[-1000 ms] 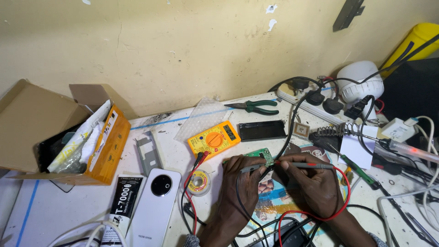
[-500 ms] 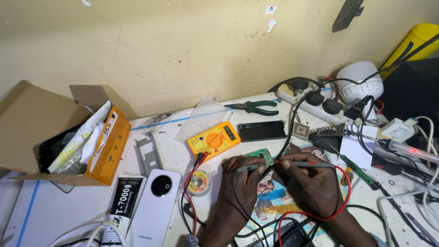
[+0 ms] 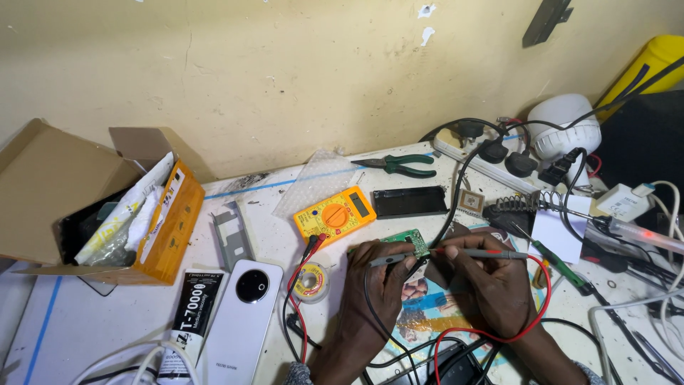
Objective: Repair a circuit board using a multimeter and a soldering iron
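Pressing two probes onto a small green circuit board (image 3: 407, 241) at table (image 3: 107, 321) centre: left hand (image 3: 377, 289) is gripping the black probe (image 3: 388, 259), right hand (image 3: 491, 285) is pinching the red probe (image 3: 477, 252), tips meeting at the board's edge. Yellow multimeter (image 3: 335, 214) is lying just behind the board, w/ red & black leads running to it. White phone (image 3: 239, 324) is resting well to the left, green pliers (image 3: 395, 165) near the wall.

Small green board (image 3: 407, 241) under a red probe (image 3: 479, 252) and a black probe (image 3: 388, 259). Yellow meter (image 3: 335, 214) with an orange dial, green-handled pliers (image 3: 399, 165). White phone (image 3: 242, 314), brown box (image 3: 64, 185), white desk (image 3: 271, 196).
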